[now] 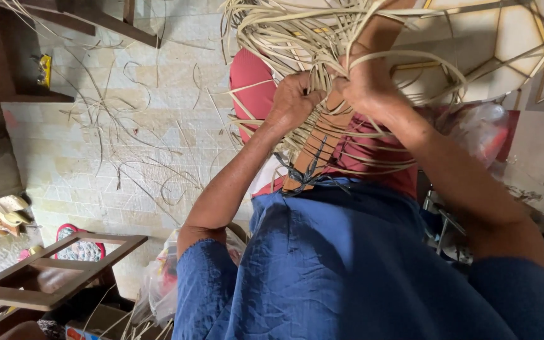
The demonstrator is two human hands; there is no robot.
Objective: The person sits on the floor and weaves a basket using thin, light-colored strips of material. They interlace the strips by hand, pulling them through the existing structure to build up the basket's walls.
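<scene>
Hands, left (294,101) and right (363,85), side by side, both clenched on pale cane strips (297,38) fanning beyond their fingertips, the wooden board (313,151) running lengthwise under them toward the body.

A home craft workspace, set for cane weaving. Pale tiled floor (96,157) littered with loose cane strips (127,126); wooden stool (51,271) and dark wooden furniture (7,63) at the edges; sandals (1,217) left by a step; plastic bags (158,283) of material; finished woven frames (505,44) close by.
</scene>
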